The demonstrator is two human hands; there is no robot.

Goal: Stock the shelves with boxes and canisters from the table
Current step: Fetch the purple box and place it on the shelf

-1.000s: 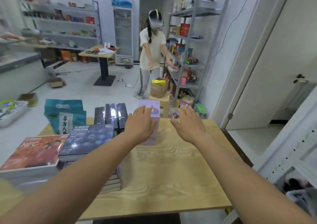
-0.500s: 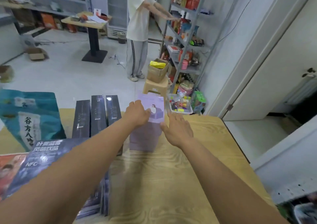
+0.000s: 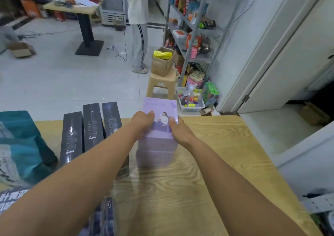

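A stack of lilac boxes (image 3: 159,109) stands on the wooden table (image 3: 207,149) near its far edge. The top box shows a seated figure on its lid. My left hand (image 3: 141,122) grips the top box at its left side, thumb on the lid. On the right side, my right hand (image 3: 178,129) holds the same box. Three tall black boxes (image 3: 91,125) lie side by side just left of the lilac stack. A grey metal shelf unit (image 3: 193,29) with mixed goods stands beyond the table against the right wall.
A teal bag (image 3: 21,145) sits at the table's left. Dark printed boxes (image 3: 14,197) lie at the near left. Beyond the table are a beige stool (image 3: 160,85) carrying a cardboard box (image 3: 162,62), a bin of bottles (image 3: 191,100), and a person (image 3: 138,28) by the shelf.
The view has tilted down and closer to the table. Both hands have closed in from beside the lilac stack and now clasp its top box.
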